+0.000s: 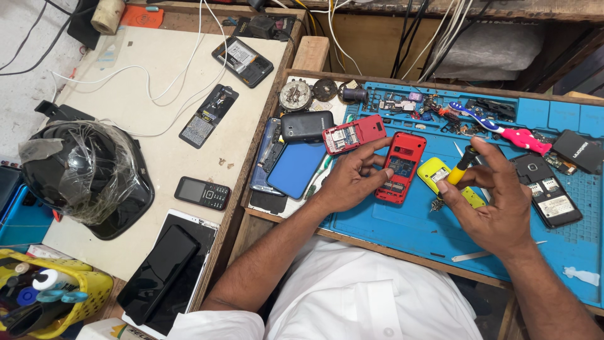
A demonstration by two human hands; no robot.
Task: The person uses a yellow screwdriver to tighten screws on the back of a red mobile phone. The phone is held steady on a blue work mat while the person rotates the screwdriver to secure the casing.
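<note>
Red phone body (pixel 400 167), back off and internals exposed, lies near the middle of the blue work mat (pixel 402 230), toward its far edge. Left hand (pixel 352 179) curls around its left side, thumb and fingers closed on the casing, steadying it flat. Right hand (pixel 494 201) pinches a yellow-handled screwdriver (pixel 464 165) between thumb and fingertips, shaft angled down-left; the tip sits over the yellow phone shell (pixel 440 176) just beside the red one (exact contact not visible). Judgement: keep the driver upright over the screw head, press lightly, and hold the casing firm so it cannot skate. Both wrists hover above the mat's near edge, forearms converging.
</note>
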